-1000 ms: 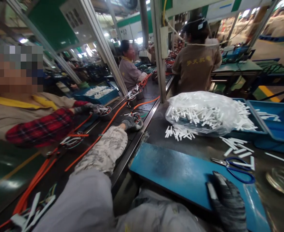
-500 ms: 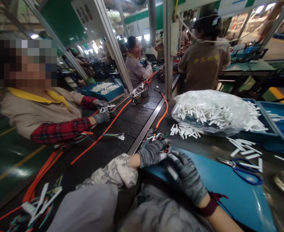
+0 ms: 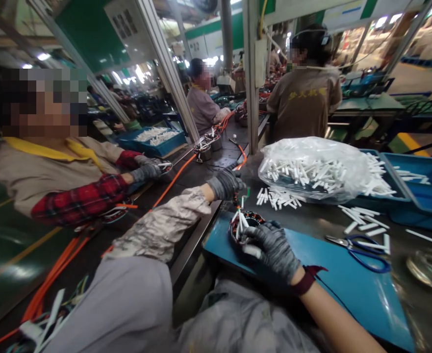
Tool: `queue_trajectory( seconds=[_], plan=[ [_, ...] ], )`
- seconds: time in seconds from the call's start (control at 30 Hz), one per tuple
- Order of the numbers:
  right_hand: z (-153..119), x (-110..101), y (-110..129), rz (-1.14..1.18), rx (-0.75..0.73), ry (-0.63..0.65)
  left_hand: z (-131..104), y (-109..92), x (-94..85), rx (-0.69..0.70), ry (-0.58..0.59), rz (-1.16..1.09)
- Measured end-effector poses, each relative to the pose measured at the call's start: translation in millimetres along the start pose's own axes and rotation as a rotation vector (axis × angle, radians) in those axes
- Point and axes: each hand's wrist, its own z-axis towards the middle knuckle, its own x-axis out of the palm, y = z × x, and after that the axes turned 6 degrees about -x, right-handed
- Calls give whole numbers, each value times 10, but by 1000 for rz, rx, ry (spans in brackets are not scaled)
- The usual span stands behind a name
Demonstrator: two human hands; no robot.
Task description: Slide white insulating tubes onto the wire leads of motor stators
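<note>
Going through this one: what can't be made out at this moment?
All in the head view:
Dark ring: its near right side is hidden by the right hand.
Left hand: blurred; whether it grips the wires is unclear.
Wire bundle, lower left: cut off by the bottom edge.
Clear round thing, far right: too blurred to name.

Factory: workers [image 3: 304, 105] along conveyor [image 3: 198, 177]

The wound ring [image 3: 253, 216], on the conveyor [image 3: 216, 172] a second ago, now sits at the blue board [image 3: 322, 267], mid-frame. The right hand [image 3: 272, 247], at lower right then, has its fingers on the ring. The left hand [image 3: 226, 184], beside the right half a second ago, is now higher, by the orange cable [image 3: 243, 156].
</note>
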Motion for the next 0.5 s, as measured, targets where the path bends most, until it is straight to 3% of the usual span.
queue_trajectory(
  seconds=[0.1, 0.2, 0.3, 0.33, 0.4, 0.5],
  plan=[
    [-54, -172, -155, 250, 61, -113, -427, 6, -118, -80, 61, 6],
    [-61, -336, -237, 479, 199, -170, -855, -6, 2, -142, 203, -35],
    [-14, -403, -205, 549, 260, -145, -1130, -53, 209, -137, 287, -447],
    [3, -400, -184, 573, 268, -124, -1168, -94, 268, -139, 238, -626],
    [28, -377, -158, 664, 288, -76, -1157, -237, 352, -146, 29, -844],
    [21, -380, -188, 853, 360, -38, -977, -554, 378, -117, -217, -723]
  ],
)
